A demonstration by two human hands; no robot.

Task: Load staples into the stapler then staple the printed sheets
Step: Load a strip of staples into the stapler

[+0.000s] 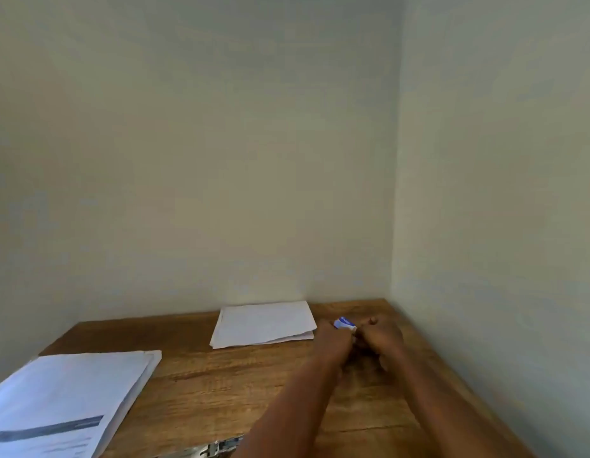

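Both hands are stretched out over the far right part of the brown wooden table (220, 391), close to the corner where two plain walls meet. The left hand (333, 338) and the right hand (381, 338) touch each other, and together they hold a little blue and white box (344, 323). The box is likely the staple box, but it is too small and blurry to read. It sticks up between the two hands, at the top of them. The fingers of both hands are curled shut around it.

Just to the left of the left hand lies a small stack of white sheets (263, 323), flat on the table, with its right edge almost touching that hand. Well off to the left of the hands, and closer to the person, lies a bigger stack of printed sheets (65, 401) with a dark stripe across it.

Down below the arms, at the near edge of the table, a shiny metal thing (217, 447) peeks in. It may be the stapler, but only a small part shows.
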